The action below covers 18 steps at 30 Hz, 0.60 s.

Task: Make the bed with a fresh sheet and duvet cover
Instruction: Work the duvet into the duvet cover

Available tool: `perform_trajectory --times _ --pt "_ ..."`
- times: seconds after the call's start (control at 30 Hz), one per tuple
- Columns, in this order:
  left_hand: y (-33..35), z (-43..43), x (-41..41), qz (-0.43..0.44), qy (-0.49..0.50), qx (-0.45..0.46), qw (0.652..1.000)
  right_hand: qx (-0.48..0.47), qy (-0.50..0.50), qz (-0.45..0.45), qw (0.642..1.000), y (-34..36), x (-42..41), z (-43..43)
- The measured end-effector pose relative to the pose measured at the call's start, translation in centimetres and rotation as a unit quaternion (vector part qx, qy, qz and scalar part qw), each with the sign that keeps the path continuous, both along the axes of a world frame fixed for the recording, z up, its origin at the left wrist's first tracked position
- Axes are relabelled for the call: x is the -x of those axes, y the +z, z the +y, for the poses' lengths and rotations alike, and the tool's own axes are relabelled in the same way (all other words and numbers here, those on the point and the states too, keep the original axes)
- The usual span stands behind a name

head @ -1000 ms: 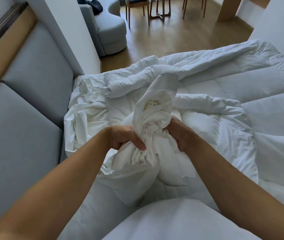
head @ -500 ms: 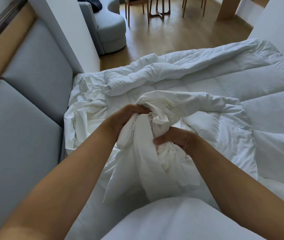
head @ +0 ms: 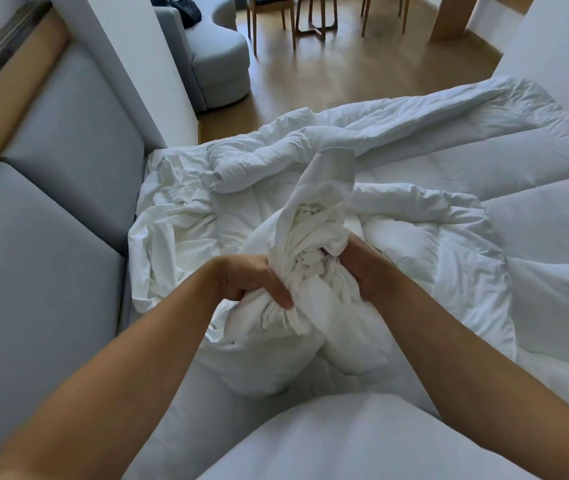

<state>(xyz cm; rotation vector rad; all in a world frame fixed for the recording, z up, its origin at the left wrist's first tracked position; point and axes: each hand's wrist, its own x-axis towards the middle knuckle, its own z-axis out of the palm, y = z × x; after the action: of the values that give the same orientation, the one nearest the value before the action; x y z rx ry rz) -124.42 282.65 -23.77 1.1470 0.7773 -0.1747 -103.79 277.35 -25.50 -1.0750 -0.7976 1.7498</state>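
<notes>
Gripping the bunched duvet cover (head: 314, 237), left hand (head: 248, 278) and right hand (head: 362, 268) curl their fingers (head: 281, 294) tightly round it.

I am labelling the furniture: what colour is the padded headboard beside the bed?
The padded headboard is plain light grey, without pattern; the head view shows it.

The white duvet cover (head: 310, 237) is bunched into a twisted wad at centre frame, gripped between left hand (head: 248, 278) and right hand (head: 362, 268) — one flap standing up above. The quilted duvet (head: 518, 209) sprawls rumpled across the right; the wrinkled sheet (head: 172, 233) lies centre left.
</notes>
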Motion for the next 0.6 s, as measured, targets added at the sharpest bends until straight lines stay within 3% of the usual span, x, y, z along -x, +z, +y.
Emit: perform_trajectory --times 0.07,0.17,0.33,0.6 --pt "-0.1 0.1 0.3 -0.033 0.099 0.008 0.994 0.018 -0.001 0.04 0.999 -0.2 -0.7 0.0" --pt "0.0 1.1 0.7 -0.117 0.211 0.061 0.968 0.069 0.087 0.063 0.992 -0.5 -1.3 -0.8" --pt "0.4 1.6 -0.5 -0.135 0.231 0.031 0.963 0.077 0.207 0.018 0.975 -0.9 -0.3 -1.2" --pt "0.7 2.0 0.7 -0.092 0.193 0.022 0.977 0.034 0.107 0.113 0.987 -2.0 -0.9 -0.2"
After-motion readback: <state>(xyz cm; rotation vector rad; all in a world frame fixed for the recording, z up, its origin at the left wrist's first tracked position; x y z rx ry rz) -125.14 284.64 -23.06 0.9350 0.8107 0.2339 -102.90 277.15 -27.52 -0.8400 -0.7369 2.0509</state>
